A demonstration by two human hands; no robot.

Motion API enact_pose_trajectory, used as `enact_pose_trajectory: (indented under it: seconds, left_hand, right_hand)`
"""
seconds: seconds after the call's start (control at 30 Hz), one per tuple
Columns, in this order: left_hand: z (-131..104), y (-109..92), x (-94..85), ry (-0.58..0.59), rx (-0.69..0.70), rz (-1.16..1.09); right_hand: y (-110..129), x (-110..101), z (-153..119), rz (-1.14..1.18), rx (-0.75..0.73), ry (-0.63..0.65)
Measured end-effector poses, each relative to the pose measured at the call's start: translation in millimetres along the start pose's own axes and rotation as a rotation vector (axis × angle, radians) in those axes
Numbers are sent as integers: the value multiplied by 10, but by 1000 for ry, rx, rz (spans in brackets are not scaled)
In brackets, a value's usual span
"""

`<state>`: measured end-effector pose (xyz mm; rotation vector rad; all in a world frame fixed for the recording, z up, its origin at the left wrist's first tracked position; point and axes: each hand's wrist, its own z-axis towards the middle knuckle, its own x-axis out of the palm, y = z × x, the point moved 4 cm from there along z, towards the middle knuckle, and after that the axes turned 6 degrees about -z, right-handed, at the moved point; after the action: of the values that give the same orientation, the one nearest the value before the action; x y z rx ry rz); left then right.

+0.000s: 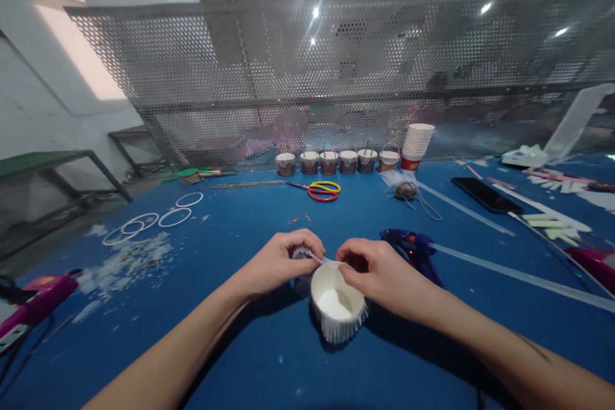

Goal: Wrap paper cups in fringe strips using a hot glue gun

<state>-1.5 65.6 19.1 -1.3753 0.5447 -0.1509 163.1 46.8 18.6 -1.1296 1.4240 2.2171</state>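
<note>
Head view: your blue tbl (269, 365) had white scraps (139, 259) on the L side, w/ a perf. metal screen (288, 77) behind & a green-topped bench (43, 162) off L. The white cup (337, 301) sat betw. your hands, slightly nearer you. Your L hand (283, 259) pinched the fringed strip (342, 332) just off the rim; your R hand (379, 275) pinched it at the rim, hands close but apart.

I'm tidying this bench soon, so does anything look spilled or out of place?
Yes. White scraps lie scattered on the left of the blue table, close to the white rings. They look like loose litter, unlike the small cups standing in a neat row at the back.
</note>
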Motion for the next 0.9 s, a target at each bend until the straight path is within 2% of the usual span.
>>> enact_pose_trajectory:
  seconds: [0.23,0.47,0.9]
  left_hand:
    - [-30,-51,-32,-11,35,28]
    - [-49,-95,-47,69,137,177]
    - [-104,-220,-16,171,262,329]
  right_hand:
    - [13,-25,6,3,-23,-19]
    - [22,-22,-1,26,-69,-32]
    - [29,-32,-5,-6,-33,-27]
